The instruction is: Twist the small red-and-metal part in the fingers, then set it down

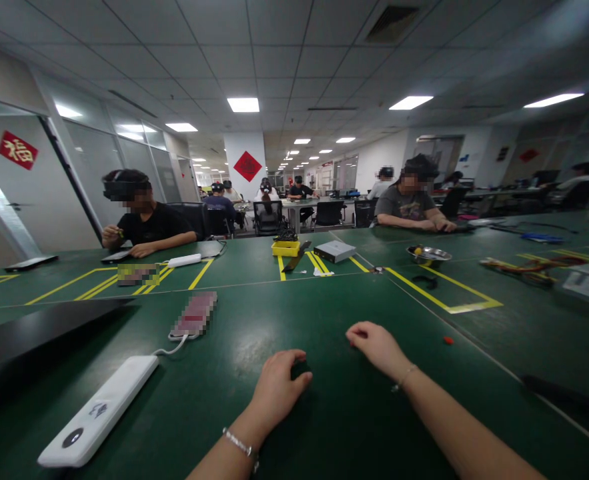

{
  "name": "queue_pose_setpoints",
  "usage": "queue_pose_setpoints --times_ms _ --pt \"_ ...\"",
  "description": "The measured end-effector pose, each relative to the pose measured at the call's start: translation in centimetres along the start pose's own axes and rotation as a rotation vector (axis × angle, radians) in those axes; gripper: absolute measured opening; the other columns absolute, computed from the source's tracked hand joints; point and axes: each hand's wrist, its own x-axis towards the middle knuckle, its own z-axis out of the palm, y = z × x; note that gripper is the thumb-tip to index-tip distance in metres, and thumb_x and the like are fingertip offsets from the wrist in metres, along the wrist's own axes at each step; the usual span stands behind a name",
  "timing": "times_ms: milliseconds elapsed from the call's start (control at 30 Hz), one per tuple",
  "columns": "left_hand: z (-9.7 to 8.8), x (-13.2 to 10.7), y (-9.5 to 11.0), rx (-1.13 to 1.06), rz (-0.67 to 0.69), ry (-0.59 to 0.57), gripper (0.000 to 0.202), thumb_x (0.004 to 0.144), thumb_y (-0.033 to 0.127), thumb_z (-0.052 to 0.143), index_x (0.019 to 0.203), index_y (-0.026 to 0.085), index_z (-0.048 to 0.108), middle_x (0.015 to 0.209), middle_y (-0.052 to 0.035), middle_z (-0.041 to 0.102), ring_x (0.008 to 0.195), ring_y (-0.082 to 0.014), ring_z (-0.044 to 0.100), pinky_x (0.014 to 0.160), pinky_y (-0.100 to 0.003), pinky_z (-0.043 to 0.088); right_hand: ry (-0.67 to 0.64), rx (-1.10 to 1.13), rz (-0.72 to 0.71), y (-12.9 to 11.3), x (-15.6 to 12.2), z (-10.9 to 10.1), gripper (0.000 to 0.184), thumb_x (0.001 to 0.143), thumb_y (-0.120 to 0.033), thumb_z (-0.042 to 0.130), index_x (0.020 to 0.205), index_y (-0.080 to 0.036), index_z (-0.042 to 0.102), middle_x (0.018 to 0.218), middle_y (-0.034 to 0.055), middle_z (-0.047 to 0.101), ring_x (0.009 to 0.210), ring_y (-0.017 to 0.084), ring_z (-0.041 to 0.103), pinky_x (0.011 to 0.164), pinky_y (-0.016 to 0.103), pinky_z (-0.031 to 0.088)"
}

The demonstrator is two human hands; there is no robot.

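- Can see the left hand [280,389] near six o'clock in the view, thumb and fingers parted around nothing; cannot tell whether resting on the green table [234,413] or just above.
- Can see the right hand [378,350] between four and five o'clock, fingers bent inward; cannot tell whether empty under the fingertips.
- Lying at nine o'clock from the left hand: a white power bank [101,410]. At ten o'clock, a phone [194,315], with a white cable [180,345] running from its near end toward the power bank.
- Could hook that cable with a leftward sweep and pull the phone askew, or snag it on the left wrist's bracelet [237,443].
- Lying at three o'clock from the right hand: a small red piece [448,341]. Could be brushed aside and lost by an outward swing, being so small.
- Could bump a black object [564,397], too dim to name, toward four o'clock, by drawing the right arm outward.
- Might tip the metal bowl [441,255], at one o'clock beyond the right hand, by catching its rim on a long reach.
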Motion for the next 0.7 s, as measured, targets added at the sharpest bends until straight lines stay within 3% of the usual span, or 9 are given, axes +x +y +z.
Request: queue_pose_setpoints --times_ms 167,300,400,500,600,700 --pt "0.7 -0.4 0.6 -0.024 0.044 -0.031 0.031 0.066 0.035 0.057 0.093 0.022 0.054 0.088 -0.0019 0.062 0.083 -0.0179 0.054 0.074 -0.028 0.04 -0.135 0.277 -0.132 -5.3 -3.0 5.9 0.01 0.068 -0.022 0.049 0.066 -0.016 0.057 0.064 0.0005 0.059 0.061 0.012 0.053 0.058 0.022 0.041" --pt "0.9 -0.3 0.3 -0.01 0.003 -0.015 0.016 0.073 0.026 0.046 0.086 0.02 0.054 0.083 -0.0029 0.062 0.077 -0.0161 0.055 0.067 -0.025 0.039 -0.175 0.339 -0.176 -6.1 -3.5 6.7 0.007 0.068 -0.02 0.05 0.071 -0.017 0.056 0.067 -0.0002 0.059 0.063 0.012 0.054 0.06 0.022 0.042" --pt "0.6 -0.2 0.2 -0.127 -0.041 -0.056 0.02 0.077 0.028 0.04 0.091 0.021 0.053 0.08 -0.0006 0.064 0.075 -0.0144 0.056 0.067 -0.024 0.039 -0.1 0.18 -0.192 -4.0 -2.1 4.5 0.019 0.074 -0.026 0.044 0.085 -0.018 0.057 0.079 0.0031 0.061 0.073 0.014 0.056 0.069 0.027 0.044" --pt "0.2 -0.1 0.3 -0.247 -0.084 -0.074 0.025 0.079 0.031 0.037 0.098 0.021 0.05 0.081 0.0004 0.064 0.076 -0.0135 0.057 0.068 -0.024 0.039 0.132 -0.245 -0.105 0.4 -0.3 0.7 0.033 0.074 -0.03 0.043 0.103 -0.018 0.054 0.107 0.0101 0.055 0.1 0.023 0.048 0.085 0.038 0.037" --pt "0.0 -0.1 0.4 -0.294 -0.09 -0.063 0.029 0.081 0.033 0.035 0.104 0.021 0.048 0.085 0.0 0.065 0.079 -0.0134 0.057 0.071 -0.024 0.039 0.259 -0.551 0.208 5.8 0.9 -3.0 0.044 0.073 -0.034 0.043 0.115 -0.019 0.047 0.124 0.0142 0.041 0.116 0.036 0.031 0.086 0.052 0.031" --pt "0.0 -0.1 0.4 -0.297 -0.084 -0.044 0.034 0.082 0.037 0.032 0.108 0.019 0.047 0.086 -0.0012 0.064 0.082 -0.0141 0.057 0.073 -0.025 0.039 0.257 -0.578 0.479 9.9 1.3 -5.7 0.046 0.075 -0.036 0.037 0.117 -0.019 0.046 0.125 0.0176 0.039 0.112 0.039 0.036 0.078 0.054 0.037"
